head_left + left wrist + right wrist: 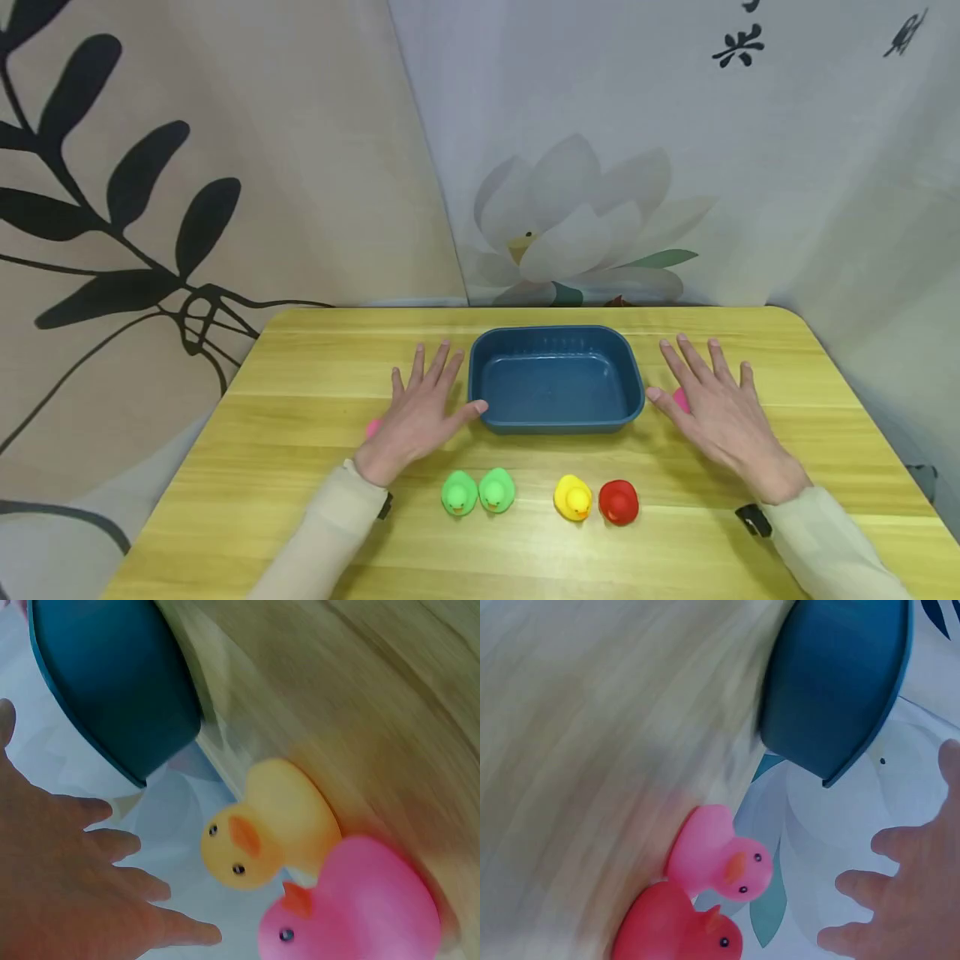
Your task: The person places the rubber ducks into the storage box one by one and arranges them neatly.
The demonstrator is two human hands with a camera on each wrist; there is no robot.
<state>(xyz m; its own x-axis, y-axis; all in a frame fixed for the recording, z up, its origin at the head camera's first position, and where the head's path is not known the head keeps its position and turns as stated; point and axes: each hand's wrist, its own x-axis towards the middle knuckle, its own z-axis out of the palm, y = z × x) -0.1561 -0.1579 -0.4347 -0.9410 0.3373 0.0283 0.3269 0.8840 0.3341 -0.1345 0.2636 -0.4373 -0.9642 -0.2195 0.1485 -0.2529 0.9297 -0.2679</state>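
My left hand is spread over the table at the left of a dark blue plastic basin, its thumb near the basin's corner. On the right, my right hand is spread the same way, holding nothing. Under the left hand, a pink rubber duck and a yellow duck appear in the left wrist view, mostly hidden from the head. The right wrist view has a pink duck and a red duck below the right hand.
In front of the basin stand two green ducks, a yellow duck and a red duck on the wooden table. Behind the table hangs a printed cloth with leaves and a flower.
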